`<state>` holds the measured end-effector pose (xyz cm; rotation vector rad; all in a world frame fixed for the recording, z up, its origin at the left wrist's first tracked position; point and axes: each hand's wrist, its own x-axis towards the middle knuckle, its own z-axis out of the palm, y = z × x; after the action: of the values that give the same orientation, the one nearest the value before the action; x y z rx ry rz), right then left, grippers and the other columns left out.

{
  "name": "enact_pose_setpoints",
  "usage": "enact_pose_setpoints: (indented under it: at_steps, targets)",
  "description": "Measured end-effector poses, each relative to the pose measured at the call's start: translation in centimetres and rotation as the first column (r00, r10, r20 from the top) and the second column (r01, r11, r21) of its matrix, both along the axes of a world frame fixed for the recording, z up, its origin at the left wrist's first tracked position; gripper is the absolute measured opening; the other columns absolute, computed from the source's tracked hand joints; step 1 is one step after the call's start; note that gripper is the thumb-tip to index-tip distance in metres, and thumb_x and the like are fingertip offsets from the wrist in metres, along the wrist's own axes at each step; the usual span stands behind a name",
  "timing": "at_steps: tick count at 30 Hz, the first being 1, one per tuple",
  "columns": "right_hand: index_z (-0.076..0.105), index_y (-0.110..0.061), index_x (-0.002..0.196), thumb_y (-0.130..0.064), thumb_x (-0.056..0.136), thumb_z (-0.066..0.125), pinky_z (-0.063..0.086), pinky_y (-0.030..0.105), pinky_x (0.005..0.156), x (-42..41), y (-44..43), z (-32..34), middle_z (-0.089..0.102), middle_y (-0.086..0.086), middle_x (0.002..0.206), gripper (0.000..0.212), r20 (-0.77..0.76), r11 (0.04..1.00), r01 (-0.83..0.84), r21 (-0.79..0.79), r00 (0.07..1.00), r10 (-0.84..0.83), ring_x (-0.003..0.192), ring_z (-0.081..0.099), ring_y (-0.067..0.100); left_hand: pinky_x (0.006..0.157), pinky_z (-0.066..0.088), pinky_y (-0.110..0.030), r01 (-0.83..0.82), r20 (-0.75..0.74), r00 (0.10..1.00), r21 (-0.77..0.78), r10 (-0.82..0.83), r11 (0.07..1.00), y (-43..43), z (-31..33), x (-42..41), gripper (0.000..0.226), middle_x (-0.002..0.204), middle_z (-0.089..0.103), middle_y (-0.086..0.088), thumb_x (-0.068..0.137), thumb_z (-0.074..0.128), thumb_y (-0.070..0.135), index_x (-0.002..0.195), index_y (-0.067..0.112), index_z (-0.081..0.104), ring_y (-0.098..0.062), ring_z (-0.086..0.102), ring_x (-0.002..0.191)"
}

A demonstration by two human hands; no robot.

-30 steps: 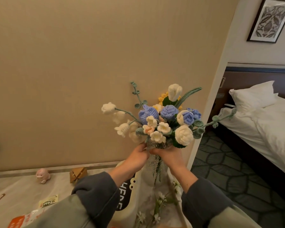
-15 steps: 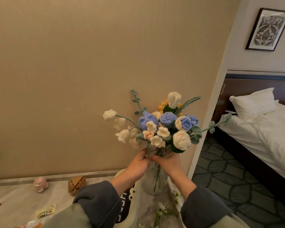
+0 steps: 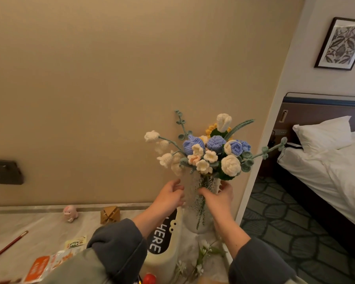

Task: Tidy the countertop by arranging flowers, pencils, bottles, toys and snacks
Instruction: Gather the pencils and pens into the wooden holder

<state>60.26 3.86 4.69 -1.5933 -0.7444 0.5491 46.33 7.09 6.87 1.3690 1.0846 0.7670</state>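
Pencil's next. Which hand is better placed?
Left. The pencil lies far left on the countertop, on the left hand's side, and that hand looks loose beside the vase. The right hand is curled round the vase neck.

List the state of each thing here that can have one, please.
bouquet: upright, stems down in the vase.
vase: upright on the countertop.
left hand: touches the vase's neck; grip unclear.
right hand: fingers curled round the vase's neck.
pencil: lying flat.
snack packet: lying flat.
pink toy: upright.
loose white flowers: lying beside the vase.
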Motion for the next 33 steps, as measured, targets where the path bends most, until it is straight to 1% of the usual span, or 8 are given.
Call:
enact_pose_setpoints:
  at_steps: [2, 4, 6, 12, 18, 22, 29, 33]
  targets:
    - [0.043, -0.016, 0.122, -0.016, 0.079, 0.073, 0.045, 0.036, 0.095, -1.0, -1.1, 0.5, 0.047, 0.004, 0.122, 0.053, -0.083, 0.999, 0.035, 0.041, 0.996, -0.032, 0.112, 0.049, 0.022, 0.078, 0.051, -0.021, -0.027, 0.017, 1.000, 0.007, 0.026, 1.000, -0.8, 0.2, -1.4, 0.045, 0.128, 0.055, -0.003, 0.096, 0.043, 0.005, 0.140, 0.014, 0.040, -0.014, 0.058, 0.108]
    - [0.047, -0.018, 0.116, -0.011, 0.086, 0.066, 0.045, 0.029, 0.085, -2.4, -2.1, 1.1, 0.053, 0.001, 0.112, 0.037, -0.080, 0.995, -0.052, 0.086, 0.995, 0.059, 0.103, 0.052, 0.017, 0.082, 0.052, -0.025, -0.054, 0.037, 0.998, 0.009, 0.053, 0.999, -1.7, 0.4, -2.7, 0.039, 0.121, 0.059, -0.001, 0.095, 0.044, 0.006, 0.132, 0.016, 0.048, -0.014, 0.060, 0.107]
    - [0.053, -0.018, 0.115, -0.006, 0.089, 0.061, 0.049, 0.034, 0.089, -4.2, -2.9, 1.6, 0.057, 0.000, 0.110, 0.030, -0.033, 0.979, -0.187, 0.085, 0.981, 0.191, 0.096, 0.055, 0.011, 0.085, 0.053, -0.028, -0.076, 0.047, 0.996, 0.020, 0.075, 0.997, -2.6, 0.4, -3.9, 0.035, 0.116, 0.061, 0.001, 0.094, 0.045, 0.006, 0.127, 0.019, 0.050, -0.013, 0.061, 0.104]
    - [0.057, -0.020, 0.110, -0.003, 0.089, 0.058, 0.050, 0.039, 0.093, -9.7, -3.5, 2.2, 0.060, 0.000, 0.109, 0.027, 0.015, 0.930, -0.360, 0.073, 0.933, 0.360, 0.099, 0.057, 0.012, 0.083, 0.054, -0.030, -0.198, 0.082, 0.978, 0.034, 0.194, 0.980, -4.5, -0.2, -8.7, 0.033, 0.109, 0.062, 0.002, 0.094, 0.043, 0.003, 0.121, 0.019, 0.054, -0.017, 0.062, 0.102]
    - [0.052, -0.023, 0.112, -0.010, 0.090, 0.060, 0.040, 0.015, 0.068, -15.1, -2.2, 1.2, 0.057, -0.003, 0.106, 0.027, 0.059, 0.851, -0.525, -0.024, 0.849, 0.525, 0.091, 0.053, 0.001, 0.082, 0.053, -0.027, -0.319, 0.089, 0.944, 0.011, 0.317, 0.948, -5.5, -1.2, -16.4, 0.029, 0.111, 0.064, 0.000, 0.095, 0.044, 0.006, 0.117, 0.020, 0.057, -0.013, 0.063, 0.099]
    - [0.050, -0.027, 0.116, -0.016, 0.091, 0.061, 0.038, 0.016, 0.067, -18.2, -1.8, -0.4, 0.054, -0.010, 0.106, 0.029, 0.024, 0.808, -0.576, -0.121, 0.812, 0.583, 0.093, 0.050, -0.001, 0.087, 0.052, -0.030, -0.356, 0.070, 0.932, -0.020, 0.356, 0.934, -6.0, -1.9, -20.1, 0.030, 0.108, 0.064, 0.001, 0.094, 0.043, 0.004, 0.118, 0.017, 0.057, -0.013, 0.062, 0.099]
    - [0.052, -0.021, 0.121, -0.017, 0.092, 0.061, 0.038, 0.014, 0.067, -24.1, -1.3, -1.4, 0.057, -0.006, 0.107, 0.031, 0.008, 0.769, -0.615, -0.176, 0.780, 0.626, 0.093, 0.052, 0.001, 0.089, 0.050, -0.033, -0.378, 0.027, 0.925, -0.029, 0.379, 0.925, -6.5, -3.1, -25.7, 0.030, 0.112, 0.061, -0.001, 0.096, 0.040, 0.006, 0.120, 0.016, 0.055, -0.018, 0.061, 0.104]
    - [0.055, -0.019, 0.120, -0.016, 0.090, 0.063, 0.039, 0.015, 0.067, -28.1, -1.2, -2.0, 0.059, -0.002, 0.112, 0.031, 0.028, 0.692, -0.674, -0.258, 0.711, 0.703, 0.099, 0.055, 0.009, 0.087, 0.051, -0.032, -0.360, -0.037, 0.933, -0.048, 0.359, 0.932, -6.4, -4.3, -30.7, 0.031, 0.112, 0.063, 0.001, 0.093, 0.045, 0.005, 0.117, 0.019, 0.057, -0.014, 0.062, 0.102]
